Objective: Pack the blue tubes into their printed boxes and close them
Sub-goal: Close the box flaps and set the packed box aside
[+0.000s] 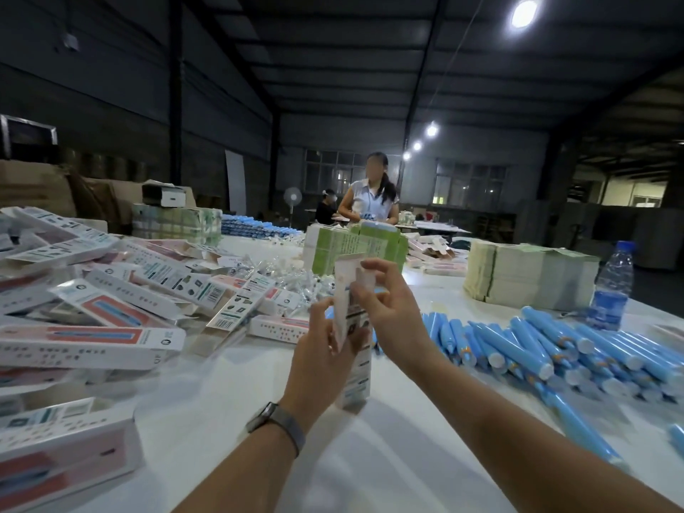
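I hold one printed box (357, 368) upright above the white table (370, 457). My left hand (325, 349) grips its middle from the left. My right hand (388, 305) pinches the open flaps at its top end. Whether a tube sits inside the box is hidden. A wide heap of blue tubes (555, 349) with white caps lies to the right of my hands. Printed boxes (111, 290), pink and white, are piled across the left side.
A water bottle (612, 286) stands at the right behind the tubes. Stacks of green leaflets (355, 249) and pale leaflets (525, 275) sit beyond my hands. Small clear packets (292, 275) lie mid-table. A person (370, 194) stands at the far end.
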The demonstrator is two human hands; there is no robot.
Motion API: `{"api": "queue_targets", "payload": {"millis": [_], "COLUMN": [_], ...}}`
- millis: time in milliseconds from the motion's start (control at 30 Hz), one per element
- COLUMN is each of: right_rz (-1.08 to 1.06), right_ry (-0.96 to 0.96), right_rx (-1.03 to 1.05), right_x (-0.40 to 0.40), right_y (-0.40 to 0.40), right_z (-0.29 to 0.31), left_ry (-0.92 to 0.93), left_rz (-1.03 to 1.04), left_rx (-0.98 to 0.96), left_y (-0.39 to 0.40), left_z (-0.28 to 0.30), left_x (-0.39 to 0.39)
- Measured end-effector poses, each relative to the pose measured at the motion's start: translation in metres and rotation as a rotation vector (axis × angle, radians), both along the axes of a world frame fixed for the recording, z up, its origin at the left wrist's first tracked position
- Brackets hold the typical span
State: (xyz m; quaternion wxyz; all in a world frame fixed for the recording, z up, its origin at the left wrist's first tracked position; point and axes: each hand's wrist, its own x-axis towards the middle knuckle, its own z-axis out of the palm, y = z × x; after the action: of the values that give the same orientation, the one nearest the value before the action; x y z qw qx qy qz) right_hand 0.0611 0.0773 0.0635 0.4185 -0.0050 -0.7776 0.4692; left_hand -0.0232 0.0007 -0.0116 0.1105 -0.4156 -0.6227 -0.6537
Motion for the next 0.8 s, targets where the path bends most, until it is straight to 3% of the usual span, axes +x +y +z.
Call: {"api": "queue_targets", "payload": {"millis": [200, 467, 800], "right_rz": [-0.078, 0.005, -0.028], "right_ry": [0.073, 0.046, 0.055], "right_rx": [-0.049, 0.004, 0.073], "right_x": [-0.005, 0.008, 0.011], "right_y": [0.003, 0.009, 0.007], "right_z": [-0.008, -0.018, -0.023], "left_ry": [0.135, -0.023, 0.164], "left_rz": [-0.012, -0.256, -0.022], "left_rx": [0.024, 0.124, 0.103], "left_y": [-0.004, -0.013, -0.014], "left_z": [0.009, 0.017, 0.02], "left_x": [0.002, 0.009, 0.009]}}
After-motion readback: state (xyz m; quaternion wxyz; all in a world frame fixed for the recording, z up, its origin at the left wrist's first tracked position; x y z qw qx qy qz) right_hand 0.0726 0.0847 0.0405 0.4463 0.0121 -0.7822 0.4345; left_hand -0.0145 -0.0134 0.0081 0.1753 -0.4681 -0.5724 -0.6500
